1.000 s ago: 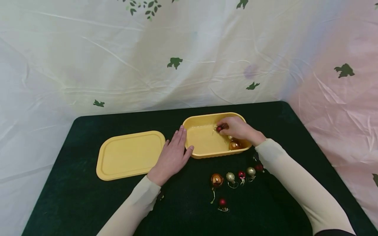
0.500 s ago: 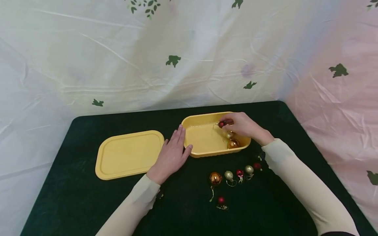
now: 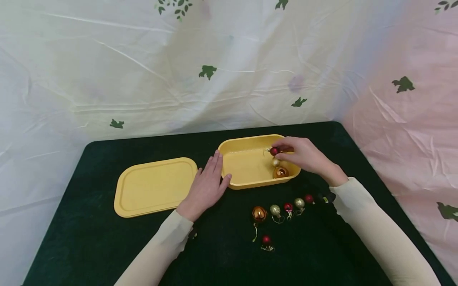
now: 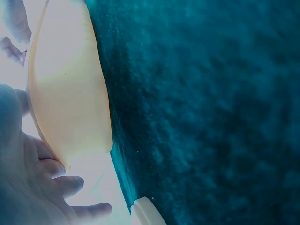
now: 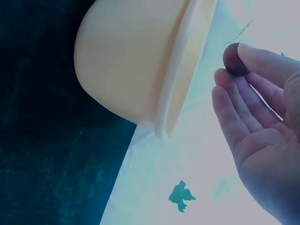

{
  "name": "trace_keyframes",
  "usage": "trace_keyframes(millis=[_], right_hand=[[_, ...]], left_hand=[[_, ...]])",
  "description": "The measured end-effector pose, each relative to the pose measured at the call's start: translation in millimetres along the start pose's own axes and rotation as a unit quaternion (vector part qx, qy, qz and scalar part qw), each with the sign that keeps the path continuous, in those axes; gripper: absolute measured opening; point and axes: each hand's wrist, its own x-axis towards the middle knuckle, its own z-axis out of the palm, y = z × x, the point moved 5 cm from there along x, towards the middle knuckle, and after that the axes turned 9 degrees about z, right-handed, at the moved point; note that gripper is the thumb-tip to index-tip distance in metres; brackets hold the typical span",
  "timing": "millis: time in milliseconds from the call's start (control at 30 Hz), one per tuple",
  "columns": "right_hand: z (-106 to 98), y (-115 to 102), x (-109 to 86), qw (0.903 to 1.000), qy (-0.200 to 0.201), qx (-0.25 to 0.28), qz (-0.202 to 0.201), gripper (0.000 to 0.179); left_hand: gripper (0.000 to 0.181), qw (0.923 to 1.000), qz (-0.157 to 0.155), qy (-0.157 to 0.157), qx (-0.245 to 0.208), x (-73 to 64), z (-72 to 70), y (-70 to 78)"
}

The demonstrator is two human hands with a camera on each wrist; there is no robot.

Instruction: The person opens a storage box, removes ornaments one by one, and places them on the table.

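My right hand (image 3: 302,153) pinches a small dark red bauble (image 3: 274,151) between thumb and fingers, over the right part of a yellow box (image 3: 243,163). The right wrist view shows the same red bauble (image 5: 236,60) held above the box's rim, its thin string sticking out. Inside the box at the right lie a small gold bauble (image 3: 275,162) and a larger orange bauble (image 3: 280,172). My left hand (image 3: 205,184) rests with straight fingers against the box's left end. In the left wrist view its fingers (image 4: 65,185) touch the box wall (image 4: 70,89).
A yellow lid (image 3: 155,186) lies flat left of the box. In front of the box sit an orange bauble (image 3: 259,214), glittery gold baubles (image 3: 275,210) and red baubles (image 3: 288,207), with another red bauble (image 3: 266,240) nearer. A dark green cloth (image 3: 229,258) covers the table.
My right hand has drawn back to the right and slightly up with the red bauble, uncovering more of the gold bauble in the box. The left hand stays against the box.
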Motion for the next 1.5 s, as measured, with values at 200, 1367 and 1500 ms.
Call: trace_keyframes(millis=[200,1367,1500], right_hand=[[-3,-2,-20.9,0.9998,0.015,-0.003,-0.014,0.033],[-1,-15,-122.2,0.9973,0.071,-0.019,-0.001,0.038],[7,-12,-128.4,0.9978,0.065,-0.013,0.005,0.038]], left_hand=[[0.077,1.0,0.001,-0.003,-0.001,-0.6,-0.8,0.4],[0.076,1.0,0.005,-0.002,-0.001,-0.6,-1.9,0.8],[0.076,1.0,0.002,0.0,-0.002,-1.5,-1.9,0.3]])
